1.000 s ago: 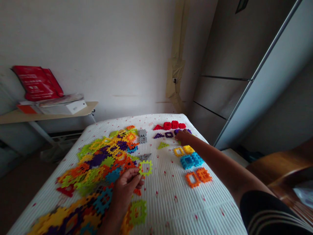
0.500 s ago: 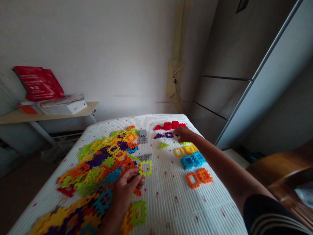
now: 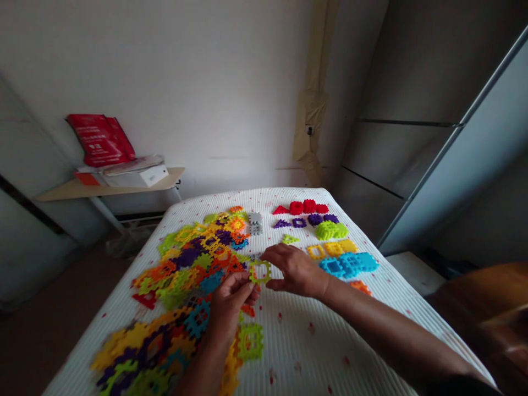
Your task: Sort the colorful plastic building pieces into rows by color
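Observation:
My left hand pinches a lime-green square frame piece at its lower left edge, above a large mixed pile of plastic interlocking pieces. My right hand is open, its fingers at the frame's right side. Sorted groups lie beyond it on the white ribbed mattress: red pieces, purple pieces, lime pieces, yellow pieces and blue pieces. Grey pieces stand between the pile and these groups.
A side shelf holds a red bag and a white box beyond the mattress at left. Grey cabinet doors rise at right, and a brown wooden surface sits at lower right.
My right hand has come back from the far sorted rows to the lime frame. Lime pieces now sit in a group by the purple row. The whole view has shifted, with the mattress further right.

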The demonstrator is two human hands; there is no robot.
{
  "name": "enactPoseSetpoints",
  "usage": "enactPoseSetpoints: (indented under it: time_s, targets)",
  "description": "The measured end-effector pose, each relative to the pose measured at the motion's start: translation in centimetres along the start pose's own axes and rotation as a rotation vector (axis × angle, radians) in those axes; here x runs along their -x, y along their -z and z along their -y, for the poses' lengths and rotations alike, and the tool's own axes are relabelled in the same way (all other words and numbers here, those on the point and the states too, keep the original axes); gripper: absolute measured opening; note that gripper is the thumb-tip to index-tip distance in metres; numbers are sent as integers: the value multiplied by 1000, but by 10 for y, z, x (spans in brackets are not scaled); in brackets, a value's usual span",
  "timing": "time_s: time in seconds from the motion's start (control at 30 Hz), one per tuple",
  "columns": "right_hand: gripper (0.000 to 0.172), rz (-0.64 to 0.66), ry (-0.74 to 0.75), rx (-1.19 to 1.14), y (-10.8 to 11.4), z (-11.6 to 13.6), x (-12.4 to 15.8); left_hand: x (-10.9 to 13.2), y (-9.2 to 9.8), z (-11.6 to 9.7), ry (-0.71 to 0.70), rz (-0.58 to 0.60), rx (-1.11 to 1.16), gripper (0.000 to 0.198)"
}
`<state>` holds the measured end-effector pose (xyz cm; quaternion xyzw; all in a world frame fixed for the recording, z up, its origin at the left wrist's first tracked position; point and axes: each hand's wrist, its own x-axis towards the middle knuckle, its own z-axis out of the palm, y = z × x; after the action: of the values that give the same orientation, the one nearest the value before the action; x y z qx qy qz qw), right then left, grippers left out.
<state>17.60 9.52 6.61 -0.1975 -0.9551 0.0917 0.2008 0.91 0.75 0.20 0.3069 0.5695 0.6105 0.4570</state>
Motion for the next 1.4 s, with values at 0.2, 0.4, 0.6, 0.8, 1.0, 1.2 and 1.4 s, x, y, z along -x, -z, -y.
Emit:
enactPoseSetpoints:
  time_s: [0.2, 0.4, 0.6, 0.8, 1.0, 1.2, 1.4]
  targets:
    - [35, 54, -28, 247, -18, 19, -4, 2, -3, -1, 23, -5, -12, 33]
    - [47, 69, -8, 250, -12, -1, -7, 7, -8, -4, 13, 31, -49, 37]
    - [62, 212, -179, 357, 28, -99, -7, 5, -6, -6, -20, 22, -81, 32]
    - [68, 336, -367, 440, 37, -164, 3, 2, -4, -3, -13, 34, -98, 30]
    - [70, 387, -376, 475, 23, -174, 6, 1, -4, -2, -6, 32, -104, 29]
    - [68, 395, -390, 503, 16, -176, 5, 0, -3, -1, -1, 31, -98, 27]
    - [64, 408, -408, 524, 11, -175, 4, 2, -6, 2, -48, -12, -77, 26]
